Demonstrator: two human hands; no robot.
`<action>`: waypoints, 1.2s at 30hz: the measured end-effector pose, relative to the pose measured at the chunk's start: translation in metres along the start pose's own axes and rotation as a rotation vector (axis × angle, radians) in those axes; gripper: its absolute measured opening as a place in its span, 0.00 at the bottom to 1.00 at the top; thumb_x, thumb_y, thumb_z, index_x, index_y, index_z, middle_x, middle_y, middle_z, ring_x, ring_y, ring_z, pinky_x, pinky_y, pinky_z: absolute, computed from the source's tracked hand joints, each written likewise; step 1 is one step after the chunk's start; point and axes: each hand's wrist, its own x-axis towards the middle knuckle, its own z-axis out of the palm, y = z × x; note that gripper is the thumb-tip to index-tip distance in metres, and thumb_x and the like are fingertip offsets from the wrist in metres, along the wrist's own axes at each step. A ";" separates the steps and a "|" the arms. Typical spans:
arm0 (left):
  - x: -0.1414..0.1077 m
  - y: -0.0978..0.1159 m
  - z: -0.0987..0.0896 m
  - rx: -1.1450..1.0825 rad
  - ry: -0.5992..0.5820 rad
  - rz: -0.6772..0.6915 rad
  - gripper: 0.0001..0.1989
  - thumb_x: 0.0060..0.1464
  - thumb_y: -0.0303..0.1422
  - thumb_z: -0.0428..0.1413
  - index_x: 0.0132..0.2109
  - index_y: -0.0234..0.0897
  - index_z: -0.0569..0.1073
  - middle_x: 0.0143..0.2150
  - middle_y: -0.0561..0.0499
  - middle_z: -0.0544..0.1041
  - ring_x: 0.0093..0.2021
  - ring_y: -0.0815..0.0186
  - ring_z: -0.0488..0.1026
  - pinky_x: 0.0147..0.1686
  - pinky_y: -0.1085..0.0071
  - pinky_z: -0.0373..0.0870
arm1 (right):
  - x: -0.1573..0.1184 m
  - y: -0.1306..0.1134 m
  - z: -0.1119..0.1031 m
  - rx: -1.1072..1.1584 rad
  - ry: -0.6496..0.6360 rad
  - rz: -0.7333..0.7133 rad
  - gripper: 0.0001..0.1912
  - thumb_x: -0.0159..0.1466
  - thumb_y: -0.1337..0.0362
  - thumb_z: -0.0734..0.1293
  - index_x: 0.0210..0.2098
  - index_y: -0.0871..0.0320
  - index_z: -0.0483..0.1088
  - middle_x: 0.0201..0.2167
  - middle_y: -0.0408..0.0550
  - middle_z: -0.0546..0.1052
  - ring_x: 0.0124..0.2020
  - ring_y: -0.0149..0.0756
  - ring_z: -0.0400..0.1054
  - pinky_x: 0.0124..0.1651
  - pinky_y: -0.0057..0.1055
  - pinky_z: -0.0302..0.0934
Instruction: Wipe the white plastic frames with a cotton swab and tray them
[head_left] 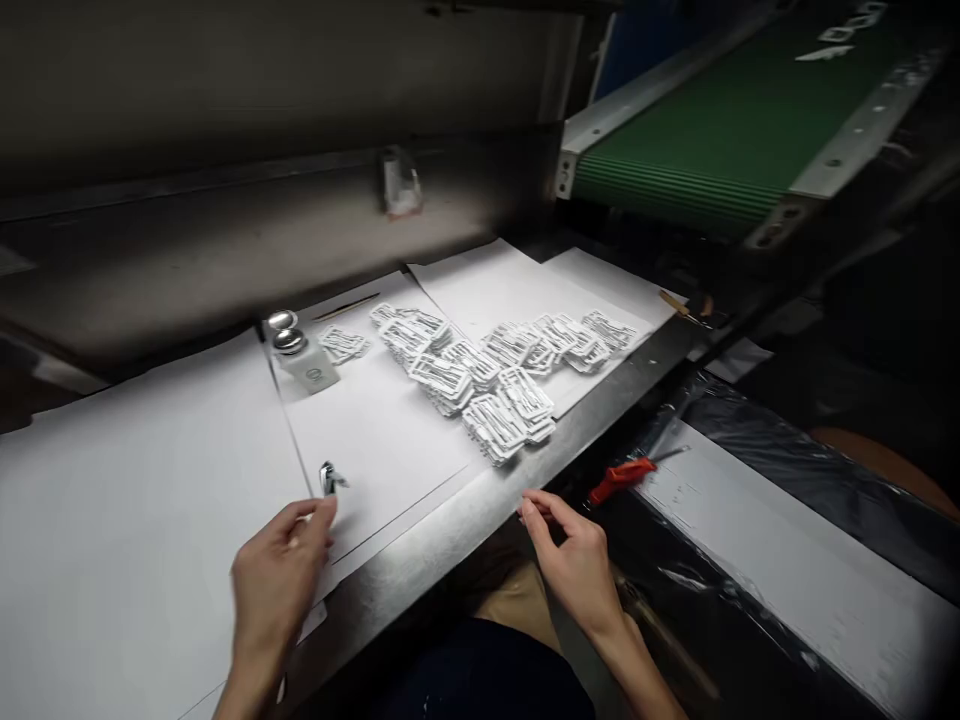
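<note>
My left hand is over the white-covered table at lower centre-left, its thumb and fingers pinched together. A small shiny metal piece shows just beyond its fingertips; whether they hold it is unclear. Past the table's metal front edge, my right hand has its thumb and index fingertips together, and anything between them is too small to make out. Stacks of flat white frame-like parts lie in the middle of the table, with more stacks to the right. A smaller pile lies further left.
Two shiny domes stand by a pale block. A thin brown stick lies behind. At right are a red-handled tool, a plastic-wrapped white board and a wooden-handled tool. A green conveyor rises at upper right.
</note>
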 end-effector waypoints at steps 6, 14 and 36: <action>0.033 0.028 0.017 0.271 -0.126 0.144 0.16 0.52 0.44 0.46 0.31 0.41 0.73 0.19 0.53 0.69 0.25 0.63 0.67 0.27 0.70 0.58 | 0.005 -0.026 0.023 0.064 -0.170 -0.132 0.09 0.63 0.64 0.61 0.41 0.56 0.71 0.32 0.45 0.76 0.33 0.34 0.71 0.38 0.28 0.65; 0.078 0.049 0.036 0.296 -0.137 0.132 0.14 0.50 0.40 0.46 0.31 0.41 0.74 0.23 0.44 0.72 0.33 0.50 0.70 0.28 0.65 0.57 | 0.007 -0.026 0.033 0.064 -0.241 -0.067 0.09 0.63 0.63 0.61 0.41 0.55 0.71 0.31 0.45 0.76 0.31 0.36 0.71 0.36 0.30 0.65; -0.020 0.093 0.055 -1.145 -0.745 -0.449 0.18 0.50 0.36 0.56 0.49 0.38 0.71 0.50 0.45 0.73 0.54 0.60 0.66 0.46 0.71 0.68 | 0.036 -0.062 0.051 0.052 -0.142 -0.046 0.05 0.60 0.64 0.64 0.37 0.57 0.66 0.27 0.43 0.72 0.25 0.30 0.65 0.30 0.25 0.61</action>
